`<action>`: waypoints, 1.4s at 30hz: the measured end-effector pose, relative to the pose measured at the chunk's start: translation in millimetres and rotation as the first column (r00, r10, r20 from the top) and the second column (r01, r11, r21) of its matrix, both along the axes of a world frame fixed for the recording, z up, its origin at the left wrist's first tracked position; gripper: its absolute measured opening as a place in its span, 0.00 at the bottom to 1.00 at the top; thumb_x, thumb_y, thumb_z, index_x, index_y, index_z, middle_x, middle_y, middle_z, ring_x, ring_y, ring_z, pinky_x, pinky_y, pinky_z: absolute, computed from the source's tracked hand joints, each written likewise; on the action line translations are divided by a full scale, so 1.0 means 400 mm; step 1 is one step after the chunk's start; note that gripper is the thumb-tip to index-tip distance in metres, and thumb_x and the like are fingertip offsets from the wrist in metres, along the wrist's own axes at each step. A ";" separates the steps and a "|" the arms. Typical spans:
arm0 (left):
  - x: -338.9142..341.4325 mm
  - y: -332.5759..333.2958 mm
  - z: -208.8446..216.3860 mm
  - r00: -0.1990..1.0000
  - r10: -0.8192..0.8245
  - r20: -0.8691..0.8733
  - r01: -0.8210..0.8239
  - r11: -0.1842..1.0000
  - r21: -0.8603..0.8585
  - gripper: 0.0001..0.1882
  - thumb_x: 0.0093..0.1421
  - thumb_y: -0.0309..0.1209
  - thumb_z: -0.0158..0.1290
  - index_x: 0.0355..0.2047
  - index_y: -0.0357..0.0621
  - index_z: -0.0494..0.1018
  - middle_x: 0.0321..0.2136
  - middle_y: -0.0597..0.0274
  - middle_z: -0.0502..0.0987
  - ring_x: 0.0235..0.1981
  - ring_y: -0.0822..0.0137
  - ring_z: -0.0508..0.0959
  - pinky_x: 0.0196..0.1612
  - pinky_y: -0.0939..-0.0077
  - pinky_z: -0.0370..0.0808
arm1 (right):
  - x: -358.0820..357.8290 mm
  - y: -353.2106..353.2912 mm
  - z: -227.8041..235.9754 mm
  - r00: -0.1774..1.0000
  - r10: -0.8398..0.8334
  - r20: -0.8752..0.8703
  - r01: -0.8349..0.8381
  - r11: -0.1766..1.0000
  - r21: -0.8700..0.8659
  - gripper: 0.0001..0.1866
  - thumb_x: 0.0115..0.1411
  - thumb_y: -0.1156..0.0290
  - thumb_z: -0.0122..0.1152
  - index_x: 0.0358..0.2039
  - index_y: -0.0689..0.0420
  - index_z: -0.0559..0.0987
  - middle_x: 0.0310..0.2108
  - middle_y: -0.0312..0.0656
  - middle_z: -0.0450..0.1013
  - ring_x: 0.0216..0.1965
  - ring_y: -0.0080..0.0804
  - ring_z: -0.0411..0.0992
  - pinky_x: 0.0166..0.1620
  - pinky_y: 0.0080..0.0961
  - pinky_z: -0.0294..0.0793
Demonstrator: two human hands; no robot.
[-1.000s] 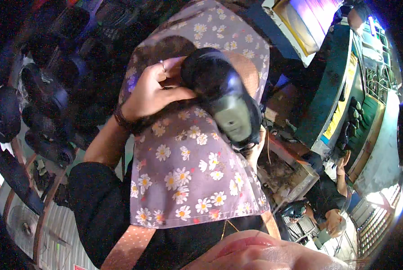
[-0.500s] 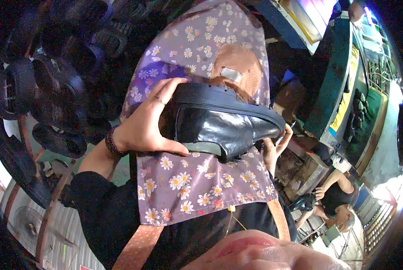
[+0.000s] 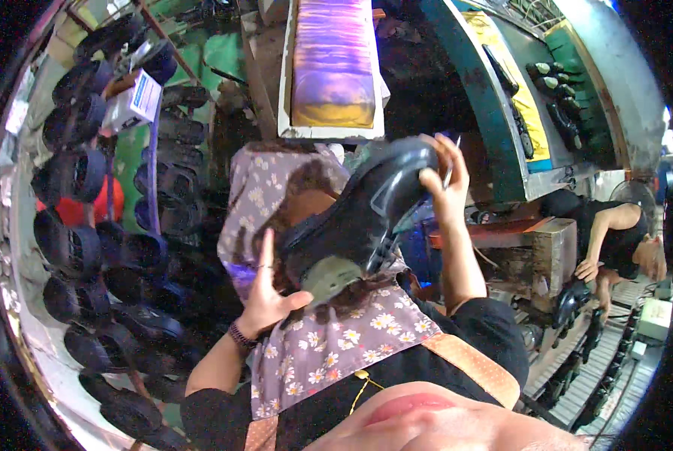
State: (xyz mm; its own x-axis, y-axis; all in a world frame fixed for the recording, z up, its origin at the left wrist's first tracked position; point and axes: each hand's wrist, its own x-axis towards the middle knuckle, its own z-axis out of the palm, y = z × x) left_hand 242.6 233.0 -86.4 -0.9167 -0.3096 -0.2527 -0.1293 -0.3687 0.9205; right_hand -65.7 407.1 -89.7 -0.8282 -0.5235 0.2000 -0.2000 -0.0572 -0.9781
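Note:
A glossy black leather shoe (image 3: 385, 199) with a thick black sole is held tilted in front of my apron, its toe up to the right. Inside its opening shows a grey-green shoe last (image 3: 332, 279). My left hand (image 3: 269, 297) grips the heel end, thumb by the last and fingers along the sole. My right hand (image 3: 449, 177) is closed around the toe. A thin, pale, pointed thing (image 3: 454, 156) shows between its fingers; I cannot make out its kind. Behind the shoe lies my daisy-patterned apron (image 3: 351, 331), with a tan patch (image 3: 302, 207) partly hidden.
Racks of black shoes (image 3: 73, 177) stand on the left, with a white box (image 3: 132, 101) among them. Ahead is a white-edged conveyor (image 3: 285, 113). At the right are a green bench (image 3: 494, 143) carrying dark shoe parts, and a seated co-worker (image 3: 614, 233) handling a black shoe.
The shoe has turned from lying level to toe-up at the right. My right hand has risen with the toe, and my left hand has moved lower. The view has shifted, showing more of the conveyor.

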 end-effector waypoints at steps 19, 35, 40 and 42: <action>-0.465 -0.224 0.211 0.904 0.044 0.426 0.015 0.991 -0.135 0.53 0.55 0.72 0.35 0.62 0.34 0.50 0.31 0.43 0.78 0.25 0.60 0.80 0.31 0.69 0.79 | -0.388 -0.657 0.066 0.934 -0.006 -0.357 -0.128 0.928 -0.351 0.08 0.60 0.70 0.59 0.39 0.59 0.78 0.31 0.34 0.73 0.36 0.20 0.68 0.39 0.18 0.68; -0.445 -0.159 -0.010 0.767 0.473 -0.434 -0.577 0.212 -0.788 0.23 0.65 0.35 0.44 0.55 0.31 0.61 0.52 0.40 0.65 0.53 0.45 0.66 0.56 0.56 0.61 | 0.051 -0.351 0.058 0.838 0.072 -0.541 0.112 0.948 0.299 0.60 0.35 0.57 0.78 0.63 0.67 0.52 0.60 0.64 0.55 0.61 0.62 0.54 0.63 0.44 0.56; -0.436 -0.167 -0.018 0.761 0.450 -0.466 -0.585 0.168 -0.793 0.23 0.65 0.35 0.44 0.55 0.31 0.61 0.51 0.39 0.66 0.52 0.43 0.66 0.56 0.54 0.62 | 0.056 -0.356 0.042 0.855 0.047 -0.517 0.116 0.953 0.279 0.60 0.34 0.57 0.79 0.63 0.66 0.54 0.60 0.63 0.56 0.61 0.58 0.57 0.62 0.41 0.59; -0.435 -0.164 -0.014 0.753 0.454 -0.476 -0.606 0.197 -0.771 0.22 0.65 0.35 0.44 0.54 0.31 0.62 0.50 0.39 0.67 0.52 0.43 0.67 0.56 0.54 0.62 | 0.057 -0.353 0.036 0.848 0.013 -0.529 0.141 0.958 0.249 0.60 0.33 0.57 0.80 0.63 0.65 0.55 0.60 0.61 0.58 0.60 0.55 0.60 0.61 0.38 0.61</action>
